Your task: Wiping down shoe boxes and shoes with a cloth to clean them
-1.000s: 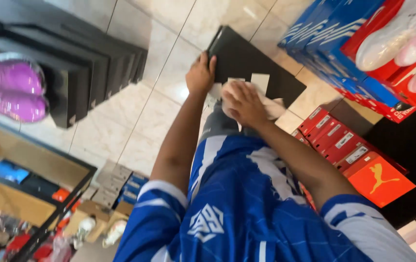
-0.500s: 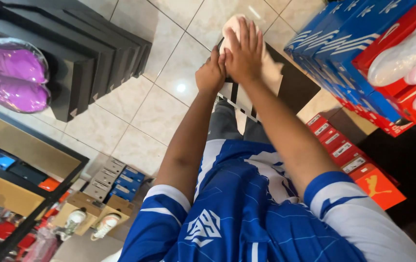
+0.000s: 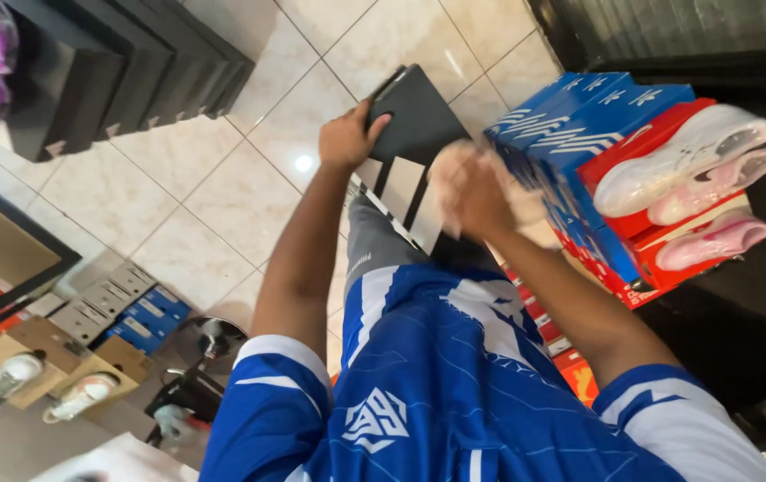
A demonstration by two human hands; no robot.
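A pale tiled floor (image 3: 222, 152) fills most of the head view, with a row of black shelf blocks (image 3: 124, 67) at the upper left and a stack of blue shoe boxes (image 3: 579, 134) at the right, where an open red box (image 3: 669, 241) shows pale pink and white trainers (image 3: 695, 178). More red boxes (image 3: 562, 348) lie lower down beside the person's leg. The person, in a blue and white jersey (image 3: 437, 393) and grey trousers, holds a black shoe box (image 3: 414, 125) with white stripes out in front of the body, above the floor and just left of the blue stack. The left hand (image 3: 343, 138) is clenched on the box's near left edge, fingers curled over its rim. The right hand (image 3: 468, 192) is blurred and sits at the box's right side, closed around what looks like crumpled pale packing paper (image 3: 517, 201); how firm that grip is cannot be told through the blur. By the look of it, the step in hand is handling the paper at the box while the left hand steadies it. A next move would call for the left hand to keep the box level and for the right hand to stay clear of the blue stack close beside it.
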